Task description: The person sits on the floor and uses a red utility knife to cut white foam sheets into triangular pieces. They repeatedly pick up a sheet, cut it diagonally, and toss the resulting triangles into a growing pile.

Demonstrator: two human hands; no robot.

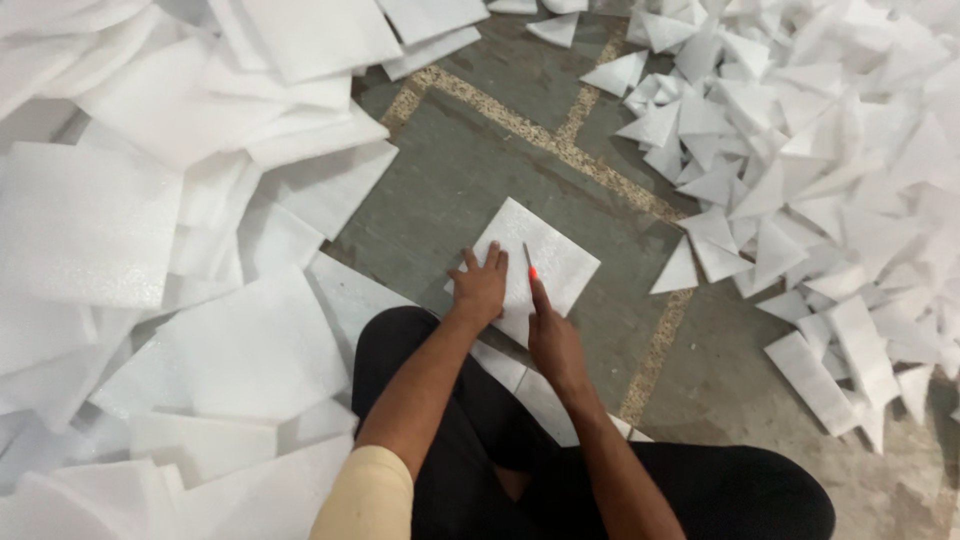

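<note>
Two heaps, square sheets (pixel 150 200) and triangles (pixel 800 150), flank the foam square (pixel 545 262).

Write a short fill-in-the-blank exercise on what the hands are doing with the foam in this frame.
1. The left hand lies flat on a ____ white foam sheet.
2. The right hand holds a blade with a ____ handle end.
3. The pile of cut foam pieces on the person's right is mostly ____ in shape.
4. The sheet lies on the ____ floor.

Missing words: square; orange; triangular; grey
</note>
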